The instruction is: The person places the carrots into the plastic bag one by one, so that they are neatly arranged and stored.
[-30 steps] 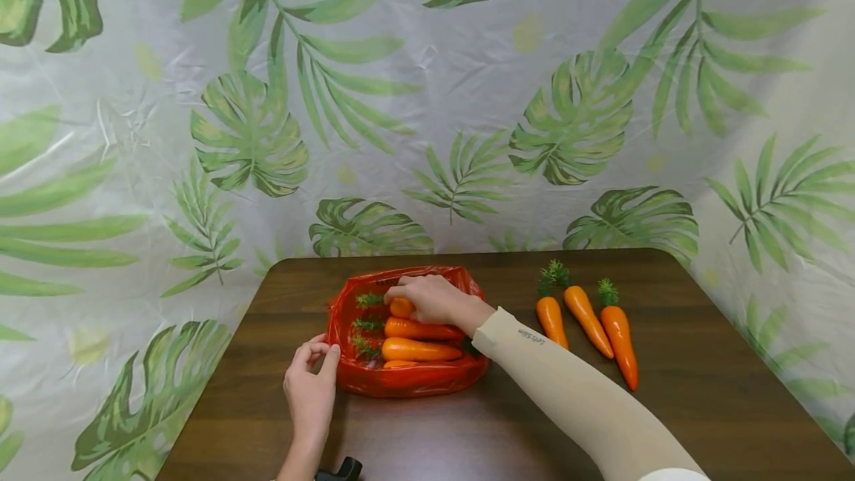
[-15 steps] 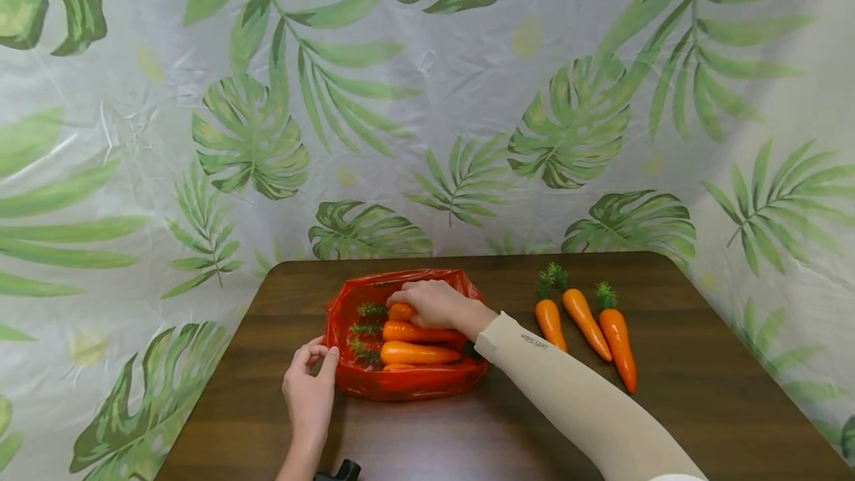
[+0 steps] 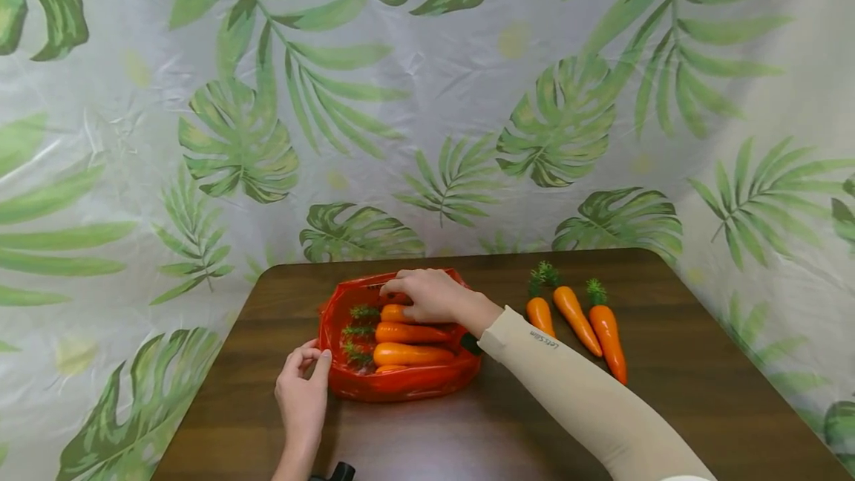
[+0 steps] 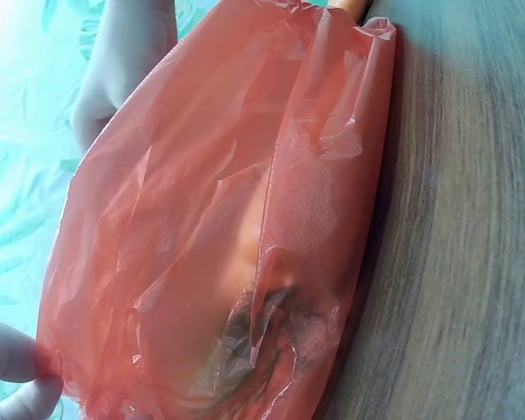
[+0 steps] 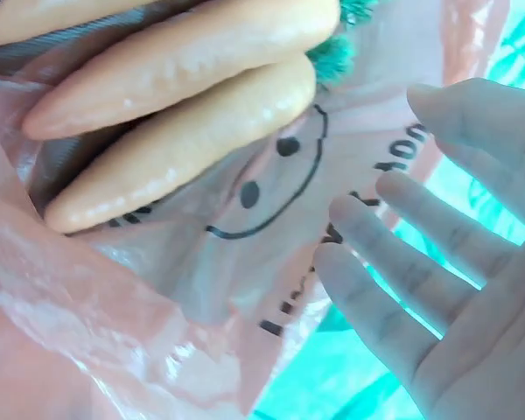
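A red plastic bag (image 3: 409, 386) lies on the table with its mouth spread wide. Several orange carrots (image 3: 414, 354) with green tops rest side by side inside. At the bag's left edge, my left hand (image 3: 303, 386) pinches the plastic between thumb and fingers; in the left wrist view those fingertips (image 4: 44, 367) are right at the rim. My right hand (image 3: 433, 295) reaches in over the far carrot. Its fingers are spread and hold nothing in the right wrist view, where the carrot (image 5: 184, 149) lies apart from them beside a printed smiling face.
Three more carrots (image 3: 608, 340) lie on the dark wooden table (image 3: 668, 392) to the right of the bag, partly behind the sleeved right forearm (image 3: 574, 392). A black object (image 3: 342, 472) shows at the bottom edge. A leaf-patterned sheet (image 3: 454, 95) hangs behind the table.
My right hand has let go of the far carrot, its fingers lifting and spreading. The carrot now lies in the bag. My left hand stays at the bag's edge.
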The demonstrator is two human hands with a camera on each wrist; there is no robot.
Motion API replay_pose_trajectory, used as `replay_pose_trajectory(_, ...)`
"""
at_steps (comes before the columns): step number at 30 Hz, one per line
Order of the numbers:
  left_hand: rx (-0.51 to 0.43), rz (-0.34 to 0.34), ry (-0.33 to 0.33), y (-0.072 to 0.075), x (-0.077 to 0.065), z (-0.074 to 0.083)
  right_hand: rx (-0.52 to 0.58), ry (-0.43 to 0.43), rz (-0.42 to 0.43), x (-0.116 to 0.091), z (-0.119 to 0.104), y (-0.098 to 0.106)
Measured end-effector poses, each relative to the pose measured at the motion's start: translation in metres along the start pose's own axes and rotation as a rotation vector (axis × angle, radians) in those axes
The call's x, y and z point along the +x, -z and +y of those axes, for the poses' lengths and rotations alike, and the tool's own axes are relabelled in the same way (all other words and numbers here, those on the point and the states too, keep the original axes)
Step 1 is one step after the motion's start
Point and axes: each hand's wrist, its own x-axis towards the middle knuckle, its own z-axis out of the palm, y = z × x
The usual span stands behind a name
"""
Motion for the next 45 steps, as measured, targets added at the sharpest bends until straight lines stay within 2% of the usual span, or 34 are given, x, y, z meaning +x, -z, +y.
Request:
replay_pose_trajectory(10,-0.001,-0.006,-0.009,0.001,0.000,-0.001,-0.027,-0.002,0.078,-0.012,-0.005,0.019)
replay_pose_trajectory(17,0.004,0.001,-0.004,0.000,0.000,-0.002,0.005,-0.011,0.140,-0.026,-0.004,0.035)
replay_pose_trajectory(31,0.003,-0.005,0.007,0.000,0.001,-0.003,0.057,-0.166,0.240,-0.069,0.009,0.064)
replay_pose_trajectory(38,-0.004,-0.012,-0.002,-0.001,0.003,-0.003,0.051,-0.201,0.289,-0.090,0.022,0.065)
replay_pose_trajectory(45,0.001,-0.009,0.005,0.000,0.002,-0.004,0.034,-0.264,0.277,-0.117,0.034,0.065)
